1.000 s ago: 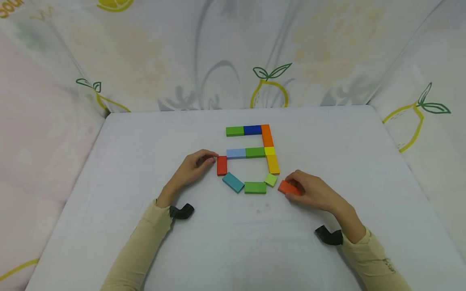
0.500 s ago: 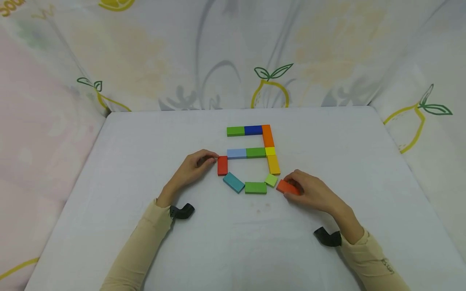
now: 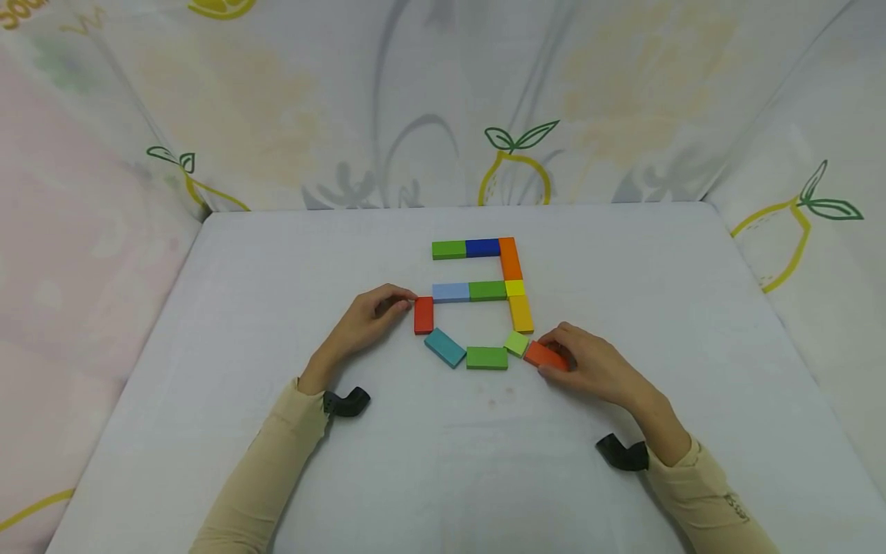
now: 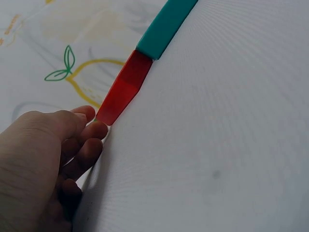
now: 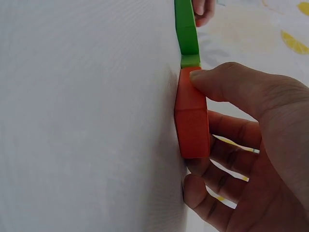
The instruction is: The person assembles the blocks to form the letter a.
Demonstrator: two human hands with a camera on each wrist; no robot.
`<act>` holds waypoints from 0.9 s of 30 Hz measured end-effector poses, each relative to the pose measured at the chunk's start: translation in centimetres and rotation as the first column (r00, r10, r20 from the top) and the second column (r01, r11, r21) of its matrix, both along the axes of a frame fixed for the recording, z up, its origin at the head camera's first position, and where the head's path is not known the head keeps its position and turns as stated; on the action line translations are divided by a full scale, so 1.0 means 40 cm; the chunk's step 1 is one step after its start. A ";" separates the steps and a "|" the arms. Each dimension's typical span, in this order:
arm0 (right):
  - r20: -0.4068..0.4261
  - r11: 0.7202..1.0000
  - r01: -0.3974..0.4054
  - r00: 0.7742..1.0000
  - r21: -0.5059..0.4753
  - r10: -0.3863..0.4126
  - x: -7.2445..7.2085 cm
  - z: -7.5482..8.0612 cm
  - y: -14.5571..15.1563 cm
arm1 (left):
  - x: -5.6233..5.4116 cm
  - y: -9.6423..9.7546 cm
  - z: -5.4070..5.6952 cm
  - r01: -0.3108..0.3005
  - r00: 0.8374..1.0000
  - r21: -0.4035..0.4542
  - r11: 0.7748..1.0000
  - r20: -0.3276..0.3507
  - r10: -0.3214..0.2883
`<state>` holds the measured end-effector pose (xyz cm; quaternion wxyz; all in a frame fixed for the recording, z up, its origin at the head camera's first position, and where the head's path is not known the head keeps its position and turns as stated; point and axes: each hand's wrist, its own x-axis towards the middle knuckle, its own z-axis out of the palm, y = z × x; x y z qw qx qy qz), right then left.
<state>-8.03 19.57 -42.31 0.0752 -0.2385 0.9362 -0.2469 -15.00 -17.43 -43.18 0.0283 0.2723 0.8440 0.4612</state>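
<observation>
Between thumb and fingers, my right hand (image 3: 595, 363) pinches an orange-red block (image 3: 545, 355) lying at an angle on the white table. That block's far end is right at a small light-green block (image 3: 516, 344), as the right wrist view also shows. My left hand (image 3: 370, 317) has its fingertips at the upper corner of a red block (image 3: 424, 315), fingers relaxed. A teal block (image 3: 445, 348) slants down from the red one towards a green block (image 3: 487, 358). Above the light-green block stands a yellow-orange block (image 3: 521, 314).
Farther back, a light-blue block (image 3: 451, 292), another green block (image 3: 487, 290) and a yellow block (image 3: 514, 288) form a row. An orange block (image 3: 511, 258) rises to a dark-blue block (image 3: 482, 248) and a third green block (image 3: 448, 250). Lemon-print cloth walls (image 3: 415, 100) surround the table (image 3: 443, 462).
My right hand has slid the orange-red block slightly left, narrowing its gap to the light-green block. My left hand stays at the red block.
</observation>
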 end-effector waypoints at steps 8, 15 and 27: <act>0.002 1.000 0.007 1.000 0.005 -0.007 0.000 -0.003 -0.001 | 0.000 0.001 -0.001 -0.003 1.000 -0.004 1.000 0.011 0.003; 0.014 1.000 0.008 1.000 0.008 -0.008 0.000 -0.004 -0.002 | 0.001 0.001 -0.003 -0.006 1.000 -0.009 1.000 0.020 0.006; 0.001 1.000 0.004 1.000 0.001 -0.004 0.001 0.000 -0.003 | 0.000 0.004 0.001 -0.015 1.000 -0.005 1.000 0.022 0.015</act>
